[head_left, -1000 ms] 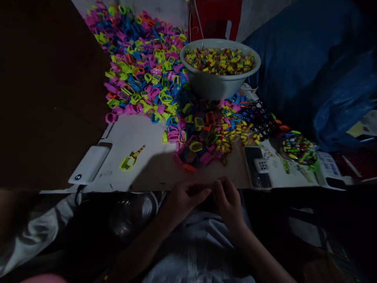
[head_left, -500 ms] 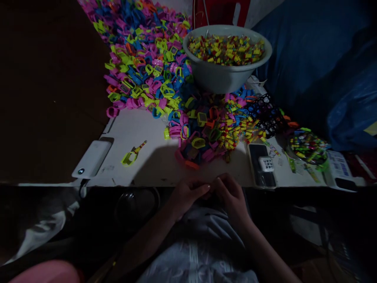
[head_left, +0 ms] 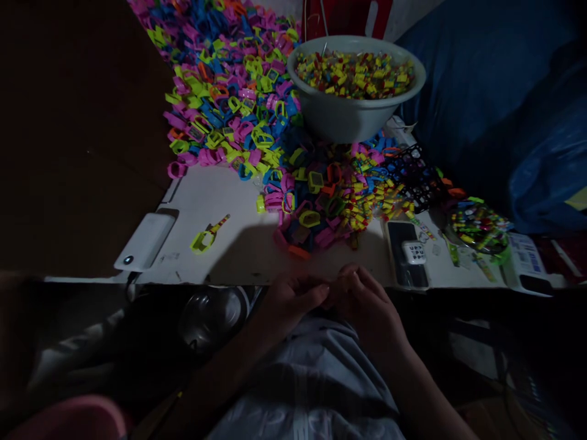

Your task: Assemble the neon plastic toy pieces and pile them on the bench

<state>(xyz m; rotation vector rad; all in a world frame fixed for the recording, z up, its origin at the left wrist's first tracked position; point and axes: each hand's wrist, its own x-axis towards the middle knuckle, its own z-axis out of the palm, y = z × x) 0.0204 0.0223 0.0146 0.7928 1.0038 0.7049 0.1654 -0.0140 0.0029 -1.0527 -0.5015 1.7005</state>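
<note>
My left hand [head_left: 300, 299] and my right hand [head_left: 364, 299] meet at the table's near edge, above my lap. Both have their fingers pinched together, fingertips touching or nearly so. Whatever may be between them is too small and dark to make out. Just beyond the hands lies a heap of pink, green, blue and orange toy watches [head_left: 309, 219]. Small yellow and red pieces [head_left: 367, 195] are piled against its right side. A lone yellow-green toy watch [head_left: 202, 241] with a striped piece joined to it lies on the white tabletop to the left.
A grey basin [head_left: 348, 116] full of small yellow and red pieces stands at the back. A white power bank [head_left: 145, 241] lies at left, a phone [head_left: 403, 269] with a white case [head_left: 414, 252] on it at right. Farther right is a bowl of colourful pieces [head_left: 479, 223].
My right hand has turned slightly, its fingers shifting and bunching against the left fingertips. The camera view has moved a little. Things on the table have stayed in place.
</note>
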